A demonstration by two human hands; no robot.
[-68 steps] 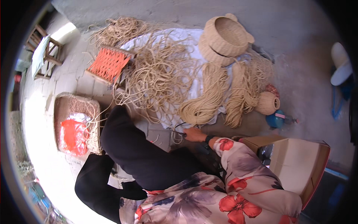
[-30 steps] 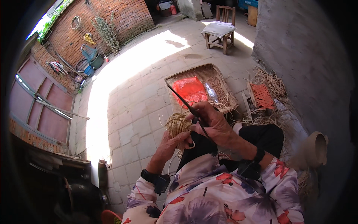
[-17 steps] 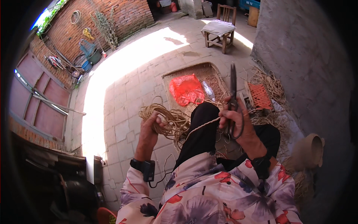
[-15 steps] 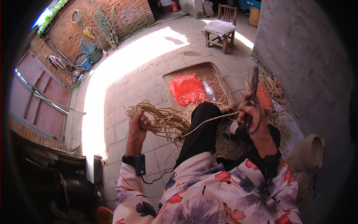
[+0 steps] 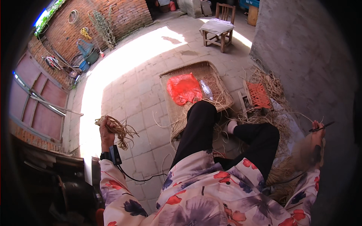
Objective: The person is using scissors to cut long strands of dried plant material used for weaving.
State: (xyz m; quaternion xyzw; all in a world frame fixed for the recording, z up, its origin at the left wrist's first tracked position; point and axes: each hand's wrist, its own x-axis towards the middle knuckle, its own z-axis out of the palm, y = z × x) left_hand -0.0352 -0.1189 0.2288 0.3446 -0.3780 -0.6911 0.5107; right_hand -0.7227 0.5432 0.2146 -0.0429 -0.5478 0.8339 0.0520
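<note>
Held out to the left, my left hand [image 5: 106, 132] is closed round a bundle of tan twisted straw rope [image 5: 122, 133], whose loose ends hang toward my knee. Far to the right, beside the grey wall, my right hand [image 5: 318, 132] grips dark metal scissors [image 5: 325, 127]; only part of them shows. A thin straw strand [image 5: 298, 113] stretches from the heap near the wall toward that hand. Between my arms and beyond my knee lies a shallow woven tray [image 5: 171, 73] with a crumpled red plastic bag [image 5: 184, 88] and a clear plastic bottle [image 5: 206, 89] in it.
Right of the tray stands a low wooden stool with a red woven seat [image 5: 258, 96]. Loose straw cord [image 5: 269, 81] is heaped along the wall. A wooden chair with a cushion [image 5: 217, 27] stands farther back. At left are a door [image 5: 45, 105] and buckets [image 5: 84, 66].
My hands have moved widely apart, left hand leftward with the rope, right hand rightward with the scissors. The rope that stretched between them no longer does. The bundle looks smaller and hangs down.
</note>
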